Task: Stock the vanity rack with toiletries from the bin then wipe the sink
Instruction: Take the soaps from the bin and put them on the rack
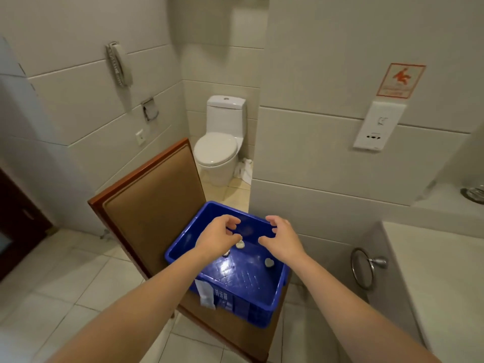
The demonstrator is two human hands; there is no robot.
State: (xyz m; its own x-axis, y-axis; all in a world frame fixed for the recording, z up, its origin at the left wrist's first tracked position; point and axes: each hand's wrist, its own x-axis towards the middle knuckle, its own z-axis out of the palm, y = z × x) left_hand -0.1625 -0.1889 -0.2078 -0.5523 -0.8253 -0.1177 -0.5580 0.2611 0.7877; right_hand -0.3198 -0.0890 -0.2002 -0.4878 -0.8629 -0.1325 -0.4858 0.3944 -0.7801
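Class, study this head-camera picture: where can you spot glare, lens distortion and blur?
Head view: a white glare patch sits on the floor of the blue bin; head view: the wide lens bows the wall tile lines towards the edges; head view: the warning sign is soft, its text unreadable.

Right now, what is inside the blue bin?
Two small pale items lie on the blue bin floor. A third peeks out beside the left hand. It and the right hand cover part of the floor; anything under them is hidden.
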